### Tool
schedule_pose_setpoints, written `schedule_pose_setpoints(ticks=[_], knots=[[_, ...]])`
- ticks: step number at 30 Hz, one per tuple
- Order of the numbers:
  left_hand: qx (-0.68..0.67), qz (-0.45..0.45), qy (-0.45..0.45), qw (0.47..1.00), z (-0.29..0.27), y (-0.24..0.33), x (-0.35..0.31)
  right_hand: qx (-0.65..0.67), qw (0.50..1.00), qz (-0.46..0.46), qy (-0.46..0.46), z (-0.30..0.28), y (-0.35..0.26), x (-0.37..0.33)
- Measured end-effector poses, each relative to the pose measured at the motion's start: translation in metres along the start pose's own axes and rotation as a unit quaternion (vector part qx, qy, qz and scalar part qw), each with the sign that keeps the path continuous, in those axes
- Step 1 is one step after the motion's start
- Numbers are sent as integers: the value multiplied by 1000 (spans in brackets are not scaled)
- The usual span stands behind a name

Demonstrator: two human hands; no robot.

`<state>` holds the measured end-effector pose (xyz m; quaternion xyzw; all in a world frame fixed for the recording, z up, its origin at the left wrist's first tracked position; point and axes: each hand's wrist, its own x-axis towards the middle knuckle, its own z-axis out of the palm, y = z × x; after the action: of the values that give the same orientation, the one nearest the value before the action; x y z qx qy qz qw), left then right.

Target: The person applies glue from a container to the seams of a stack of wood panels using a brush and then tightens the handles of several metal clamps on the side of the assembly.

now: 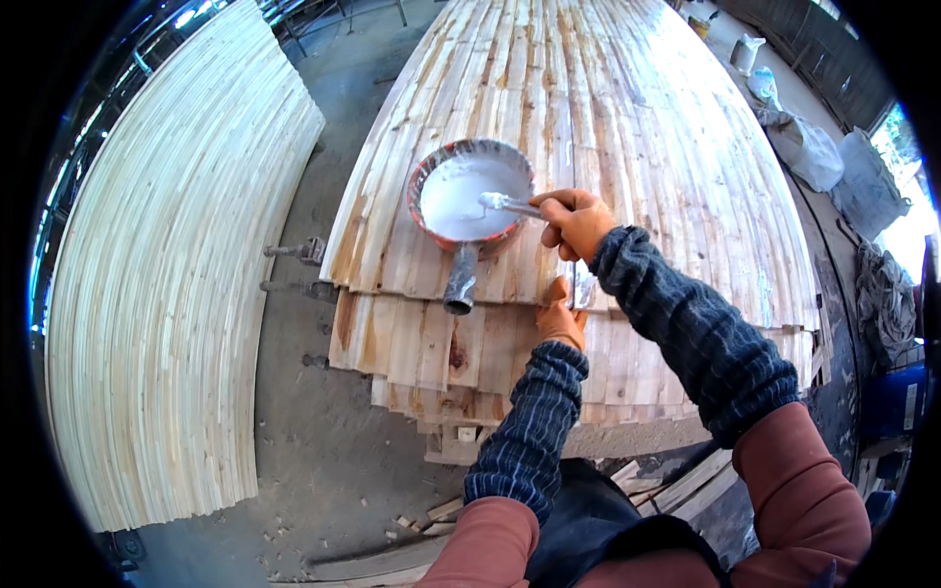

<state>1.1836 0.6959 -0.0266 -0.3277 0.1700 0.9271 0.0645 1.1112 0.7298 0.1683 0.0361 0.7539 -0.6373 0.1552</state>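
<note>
A red-rimmed pan (pixel 421 186) with a stubby tube handle (pixel 460 284) stands on a large panel of joined wooden strips (pixel 627 127). White, glue-like liquid (pixel 456 196) fills much of it. My right hand (pixel 578 223) is closed around a thin brush-like tool (pixel 512 205), whose white-coated tip is over the liquid; its exact kind is unclear. At the panel's near edge, my left hand (pixel 561 321) grips the end of a wooden strip, thumb on top and the other fingers partly hidden. Beside that thumb lies a white smear (pixel 583 286).
More wooden panels (pixel 421 343) are stacked beneath, their near ends uneven. Another tall stack of pale panels (pixel 176 265) stands on the left, across a strip of concrete floor (pixel 323 431) with wood scraps. Metal clamp-like parts (pixel 297 251) jut between. White sacks (pixel 804 147) lie at right.
</note>
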Motion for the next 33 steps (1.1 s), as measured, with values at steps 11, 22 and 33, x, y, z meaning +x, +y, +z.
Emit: schedule_pose_setpoints(ticks=[11,22,33], knots=[[-68,-110,-50,990,8,-14,-46,13,998,14,-64,-27,-17,22],[-108,-202,-25,973,16,-45,-25,18,997,-40,62,-85,-50,74],[-17,-169,-90,981,-6,-51,-45,-99,966,-52,232,-146,-17,263]])
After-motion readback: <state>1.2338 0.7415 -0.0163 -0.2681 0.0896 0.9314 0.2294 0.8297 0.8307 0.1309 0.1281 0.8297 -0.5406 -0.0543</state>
